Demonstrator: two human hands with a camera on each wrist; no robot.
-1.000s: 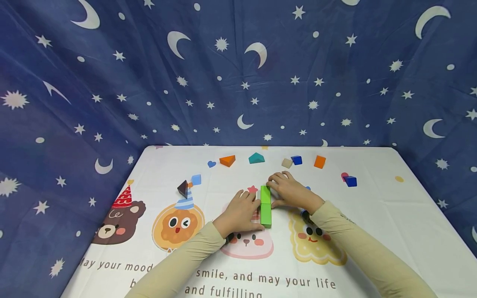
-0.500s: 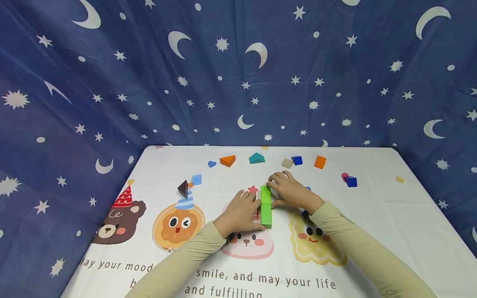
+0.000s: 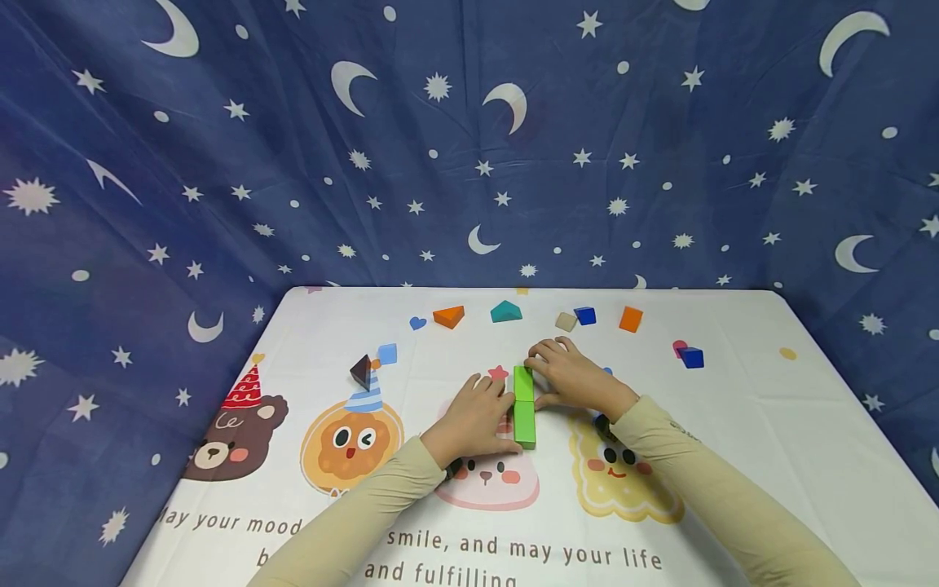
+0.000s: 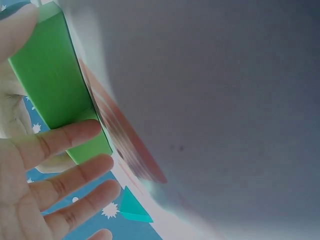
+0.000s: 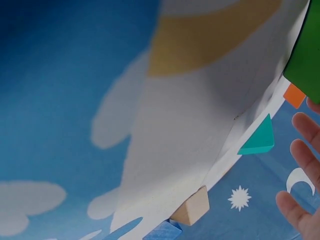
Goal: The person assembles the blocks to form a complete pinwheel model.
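Note:
Two green rectangular blocks lie end to end on the printed white tablecloth, the near block [image 3: 524, 428] in line with the far block [image 3: 523, 383]. My left hand [image 3: 471, 418] holds the near one from the left, thumb at its front end and index finger on its side by the joint. The other fingers spread beyond it in the left wrist view. From the right, my right hand [image 3: 575, 378] holds the far one, with fingertips at its back end and thumb low beside the joint. In the right wrist view only a green corner [image 5: 307, 60] shows.
Along the back lie an orange triangular block [image 3: 449, 317], a teal block [image 3: 506, 311], a beige block [image 3: 566, 322], a blue block [image 3: 585, 315] and an orange block [image 3: 631, 319]. A dark triangular block [image 3: 361, 372] and light blue block [image 3: 387, 353] sit left; another blue block [image 3: 691, 357] sits right.

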